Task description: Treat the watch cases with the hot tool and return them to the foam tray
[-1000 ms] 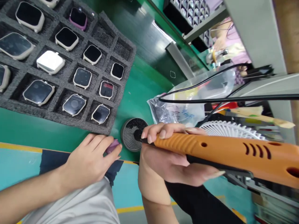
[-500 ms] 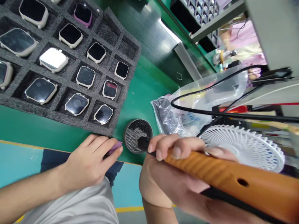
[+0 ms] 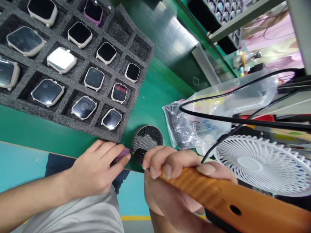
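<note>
My left hand [image 3: 98, 170] pinches a small purple watch case [image 3: 122, 156] near the bench's front edge; most of the case is hidden by the fingers. Wrapped round an orange electric screwdriver [image 3: 218, 191] with a black nose is my right hand [image 3: 173, 161]. The screwdriver's tip is at the right end of the purple case; whether it touches I cannot tell. Just beyond the tip stands a round tin [image 3: 147, 139] with a perforated metal insert and dark bits in it. A grey foam tray [image 3: 93, 127] of watches in square pockets lies beyond my left hand.
A white fan [image 3: 264, 165] stands on the right. Behind it are a clear plastic bag [image 3: 194, 119] and a black cable [image 3: 218, 117] looping across. The green bench top [image 3: 155, 94] runs between tray and bag. Another person's pink clothing [image 3: 274, 35] shows at upper right.
The screwdriver's tip has moved left, from over the round tin to the purple watch case. My left hand stays nearly in place with the case. The view has shifted slightly.
</note>
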Tool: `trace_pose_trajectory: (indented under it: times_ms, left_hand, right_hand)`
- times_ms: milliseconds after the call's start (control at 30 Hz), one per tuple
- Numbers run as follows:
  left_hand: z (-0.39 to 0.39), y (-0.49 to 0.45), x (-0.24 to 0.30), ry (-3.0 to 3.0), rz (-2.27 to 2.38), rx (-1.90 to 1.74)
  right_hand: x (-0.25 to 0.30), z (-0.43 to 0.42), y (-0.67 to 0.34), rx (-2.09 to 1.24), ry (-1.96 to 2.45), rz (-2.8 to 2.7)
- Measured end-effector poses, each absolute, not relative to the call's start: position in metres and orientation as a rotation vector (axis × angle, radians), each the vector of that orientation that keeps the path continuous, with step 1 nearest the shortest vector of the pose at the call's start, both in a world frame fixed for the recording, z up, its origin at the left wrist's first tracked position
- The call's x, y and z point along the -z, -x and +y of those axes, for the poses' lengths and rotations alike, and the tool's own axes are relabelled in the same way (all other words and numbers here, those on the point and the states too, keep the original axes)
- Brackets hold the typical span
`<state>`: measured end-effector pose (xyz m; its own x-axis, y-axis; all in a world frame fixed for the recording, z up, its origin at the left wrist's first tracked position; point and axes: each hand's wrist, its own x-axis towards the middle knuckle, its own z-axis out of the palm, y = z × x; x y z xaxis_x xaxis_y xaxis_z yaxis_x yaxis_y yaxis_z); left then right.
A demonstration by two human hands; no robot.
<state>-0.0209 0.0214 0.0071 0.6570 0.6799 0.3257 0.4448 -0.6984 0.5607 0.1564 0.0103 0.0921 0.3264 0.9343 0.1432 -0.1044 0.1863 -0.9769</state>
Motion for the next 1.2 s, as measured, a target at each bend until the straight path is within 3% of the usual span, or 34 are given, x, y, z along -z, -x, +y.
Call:
trace_pose_trajectory:
  times_ms: [867,1033,1200]
  left_hand:
    - [0.018,0.023,-0.008,-2.487,0.906,-0.664]
    - [0.019,0.025,-0.010,-2.562,0.810,-0.576]
    - [0.018,0.024,-0.008,-2.511,0.861,-0.714]
  right_hand:
    - [-0.080,0.023,-0.158,-0.925,0.990,-1.057]
    - [-0.072,0.041,-0.176,-0.710,0.949,-0.975]
    - [-0.060,0.050,-0.174,-0.684,0.931,-0.952]
